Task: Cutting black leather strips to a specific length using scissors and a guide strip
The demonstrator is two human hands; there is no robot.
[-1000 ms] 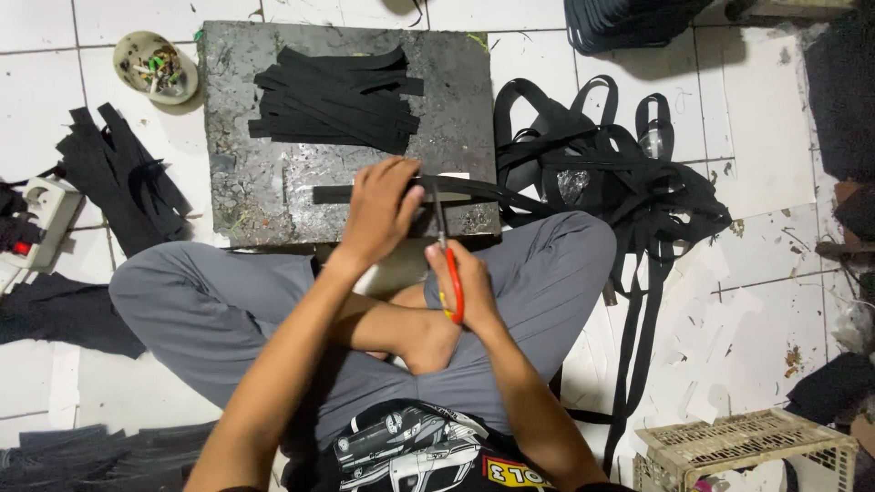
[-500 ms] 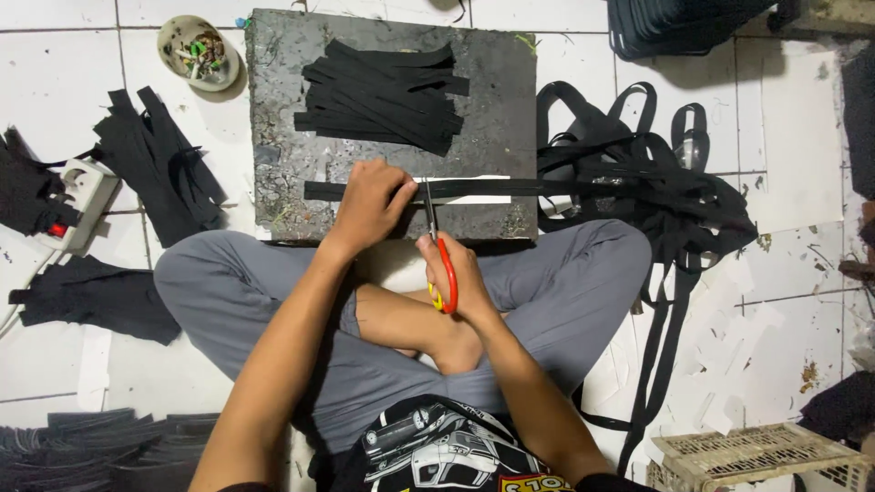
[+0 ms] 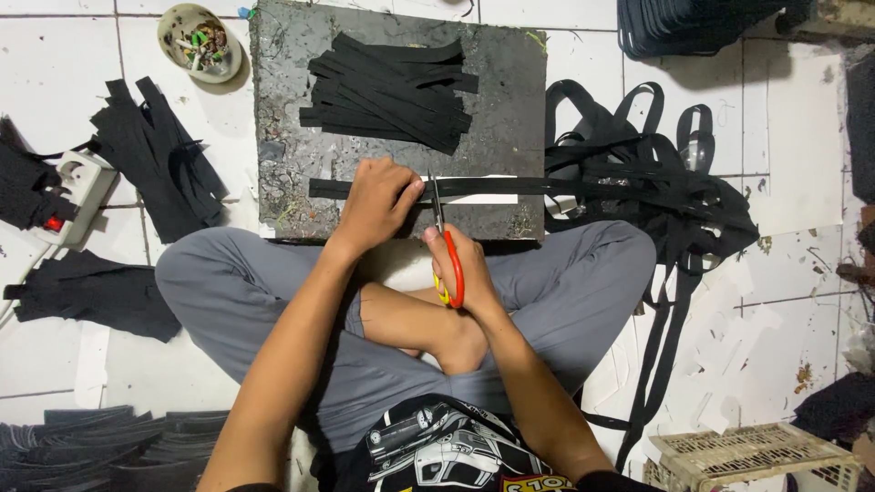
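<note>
White tiled floor (image 3: pixel 802 182): the ground on which a person is seated cross-legged in grey trousers; scraps of pale paper are scattered at 4 o'clock.

Dark, pitted cutting slab (image 3: pixel 283 109): laid flat at 12 o'clock from the lap and used as the work surface.

Tangle of black webbing strap (image 3: pixel 638 173): heaped at 2 o'clock, just off the slab's right edge, with loops trailing down toward 4 o'clock. One run is drawn leftward across the slab's near edge as the strap being cut (image 3: pixel 510 187), lying over a white strip of paper or card. It is judged light, limp and flat, not fragile, and likely to slide on the slab unless pinned; hold is best taken flat, close beside the cut line.

Stack of cut black strips (image 3: pixel 387 91): piled at 12 o'clock on the slab, well apart from the hands. Further bundles of black pieces lie at 9 and 10 o'clock.

Woven plastic basket (image 3: pixel 756 451): cream, at 5 o'clock.

White power strip (image 3: pixel 77 187): at 9 o'clock, partly covered by black pieces.

Small round bowl (image 3: pixel 200 41): at 11 o'clock, holding mixed small oddments.

Left hand (image 3: pixel 374 205): pressed palm-down on the strap's free end, fingers spread flat, not closed around it.

Right hand (image 3: pixel 460 264): closed around the handles of the red-handled scissors (image 3: pixel 447 241); the blades point to 12 o'clock and meet the strap just right of the left fingertips. Whether the blades are apart cannot be told.
</note>
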